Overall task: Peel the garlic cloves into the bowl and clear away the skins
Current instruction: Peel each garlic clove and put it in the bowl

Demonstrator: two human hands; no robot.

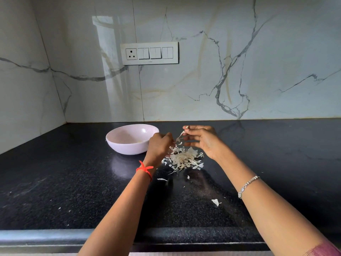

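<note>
A pale pink bowl point(129, 140) stands on the black counter, left of my hands; something pale lies at its bottom, too blurred to name. A heap of papery garlic skins point(184, 157) lies just right of the bowl. My left hand point(159, 146) hovers over the heap's left side with fingers curled; what they hold is hidden. My right hand point(201, 140) is raised above the heap and pinches a strip of garlic skin point(181, 134) that hangs down between both hands.
Loose skin scraps lie nearer me on the black counter point(55, 182), one larger skin scrap point(215, 201) to the right. A marble wall with a switch panel point(149, 53) rises behind. The counter's front edge point(46, 235) runs below my forearms.
</note>
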